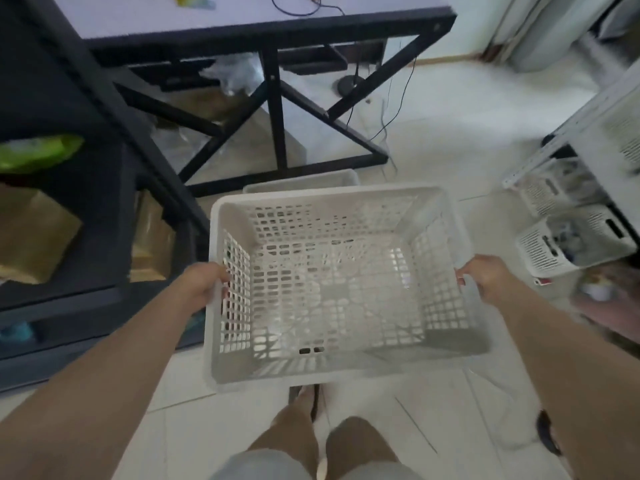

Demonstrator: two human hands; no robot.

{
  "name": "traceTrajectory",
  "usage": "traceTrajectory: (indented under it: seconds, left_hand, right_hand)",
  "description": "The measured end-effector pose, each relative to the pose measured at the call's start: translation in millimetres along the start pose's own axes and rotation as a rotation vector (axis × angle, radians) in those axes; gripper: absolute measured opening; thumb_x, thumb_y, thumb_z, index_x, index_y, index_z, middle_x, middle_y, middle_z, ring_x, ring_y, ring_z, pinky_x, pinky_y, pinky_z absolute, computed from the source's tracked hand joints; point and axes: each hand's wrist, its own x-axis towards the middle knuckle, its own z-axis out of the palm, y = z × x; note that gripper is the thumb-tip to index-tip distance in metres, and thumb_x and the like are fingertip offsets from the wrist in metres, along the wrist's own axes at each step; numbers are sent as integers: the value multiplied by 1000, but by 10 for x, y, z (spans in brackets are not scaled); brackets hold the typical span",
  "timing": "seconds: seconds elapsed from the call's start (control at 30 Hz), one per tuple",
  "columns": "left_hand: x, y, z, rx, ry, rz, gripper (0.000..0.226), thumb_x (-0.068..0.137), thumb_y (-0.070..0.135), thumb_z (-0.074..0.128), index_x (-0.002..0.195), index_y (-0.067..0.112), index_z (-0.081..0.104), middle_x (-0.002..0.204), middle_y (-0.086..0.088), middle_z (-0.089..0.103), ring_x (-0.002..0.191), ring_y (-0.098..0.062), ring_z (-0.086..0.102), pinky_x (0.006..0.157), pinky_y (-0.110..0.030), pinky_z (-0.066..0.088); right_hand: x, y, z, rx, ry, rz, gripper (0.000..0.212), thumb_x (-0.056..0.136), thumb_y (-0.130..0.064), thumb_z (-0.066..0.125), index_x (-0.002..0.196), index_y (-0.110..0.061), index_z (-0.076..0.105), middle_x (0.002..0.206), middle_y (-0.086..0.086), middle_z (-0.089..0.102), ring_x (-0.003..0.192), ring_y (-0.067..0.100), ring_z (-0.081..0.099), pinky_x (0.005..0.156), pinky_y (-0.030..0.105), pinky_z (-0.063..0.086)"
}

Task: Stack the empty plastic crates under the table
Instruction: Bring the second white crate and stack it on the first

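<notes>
Head view: a white plastic crate point(332, 282) with a grid of holes in its walls and floor is held up at the middle, empty. The left hand point(204, 285) at 9 o'clock and right hand point(485, 277) at 3 o'clock grip its side rims, fingers point(462, 271) curled over the edges. Another white crate point(301, 180) sits on the floor at 12 o'clock, just before the black-framed table point(273, 98).

A second crate point(300, 181), upper centre of the frame, shows only its far rim behind the held crate point(346, 282). The table point(263, 32) is cut off along the top edge. At far right, the contents of two baskets point(575, 237) blur beyond telling. Fingertips of both hands curl out of sight over the held crate's rims.
</notes>
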Motion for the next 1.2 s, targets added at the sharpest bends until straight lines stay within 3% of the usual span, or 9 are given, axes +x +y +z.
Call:
traceTrajectory:
  seconds: [0.1,0.23,0.37,0.53,0.67,0.83,0.9,1.0,1.2]
  left_hand:
    - [188,555,151,-26,36,43,27,87,-12,49,110,0,55,103,-10,54,77,-18,52,59,-26,48]
    - [551,1045,223,54,116,15,28,84,-6,55,112,-5,60,100,-18,62,90,-32,61,91,-44,52]
    - [1018,1553,258,76,151,7,27,78,0,62,104,-1,65,99,-21,68,95,-38,66,94,-54,50]
    - [1535,2046,342,51,220,-15,36,74,3,64,109,-2,63,88,-18,66,79,-33,65,85,-47,54]
    - [1982,2238,389,19,217,-43,47,73,3,64,119,-2,59,109,-24,65,98,-41,65,92,-56,50]
    - [2646,2160,536,11,151,-10,37,83,6,60,120,5,57,102,-14,64,89,-28,63,71,-39,52]
    - [2790,2088,546,30,124,5,45,82,13,64,126,8,52,110,-12,63,90,-26,62,69,-35,51]
    - [2652,2047,505,19,168,6,79,74,20,70,144,12,34,134,-8,53,112,-28,57,93,-39,48]
    - [1836,2234,548,115,139,-13,57,89,9,58,142,8,38,132,-10,51,101,-17,46,85,-28,38]
  right_hand:
    - [401,-515,54,18,-15,5,14,79,4,57,87,-8,55,76,11,54,58,17,52,52,22,46]
    - [1227,-923,175,118,-61,36,35,39,6,68,69,-10,61,69,9,66,64,23,63,69,35,47]
    - [1579,-1608,406,116,-110,2,19,69,19,53,78,4,60,70,20,56,61,29,52,62,32,42]
    - [2310,-2085,717,78,-163,39,34,73,16,56,101,-4,59,89,21,60,67,27,55,63,32,47]
    - [2799,-2290,1038,50,-185,74,23,78,7,58,96,-7,61,77,15,65,70,29,60,63,31,51]
    - [3490,-2275,1669,9,-182,80,54,75,-11,67,127,-1,56,130,20,57,107,31,57,91,37,43]
    - [3534,-2310,1877,-9,-139,82,59,84,-9,62,139,0,44,141,16,49,120,29,51,95,35,39]
    - [3280,-2349,1931,-186,-33,77,66,87,-13,57,147,-3,29,145,13,43,129,33,46,99,34,38]
    - [2446,-2654,1537,-536,-145,-13,52,89,-11,52,139,-3,41,139,17,49,120,34,52,93,33,41]
